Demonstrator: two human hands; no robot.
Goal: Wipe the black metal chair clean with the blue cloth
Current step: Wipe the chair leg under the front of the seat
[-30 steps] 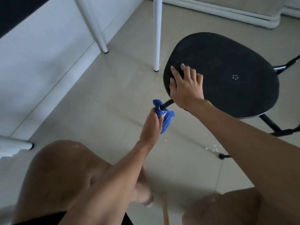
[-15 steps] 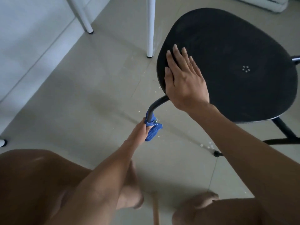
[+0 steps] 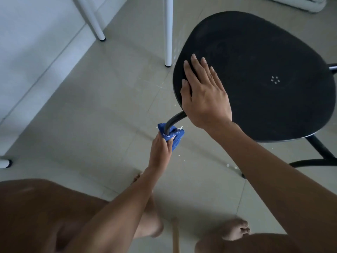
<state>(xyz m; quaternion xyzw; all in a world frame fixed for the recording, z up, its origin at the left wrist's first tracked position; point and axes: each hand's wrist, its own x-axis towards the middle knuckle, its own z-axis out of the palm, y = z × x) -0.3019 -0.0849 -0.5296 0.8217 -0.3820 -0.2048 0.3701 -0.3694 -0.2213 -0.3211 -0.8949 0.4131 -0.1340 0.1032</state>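
The black metal chair with its rounded matte seat (image 3: 255, 73) stands on the pale tiled floor (image 3: 102, 114), right of centre and tipped slightly toward the viewer, and the crumpled blue cloth (image 3: 173, 136) is wrapped around its curved black tubular front leg (image 3: 174, 121), just below the seat's near edge. Over the last second the cloth has slid from the top of that leg, right under the seat rim, down past the bend, so the wiping stroke is travelling down the tube. The left hand (image 3: 160, 152) pinches the cloth closed around the leg, fingers pressed together on it. The right hand (image 3: 204, 95) lies flat and spread on the seat's near-left edge and has opened out from a more curled hold, which looks like bracing the chair against the pull. White specks dot the floor by the leg. The lower leg seems not yet wiped. A white table leg (image 3: 168, 31) stands just beyond the seat.
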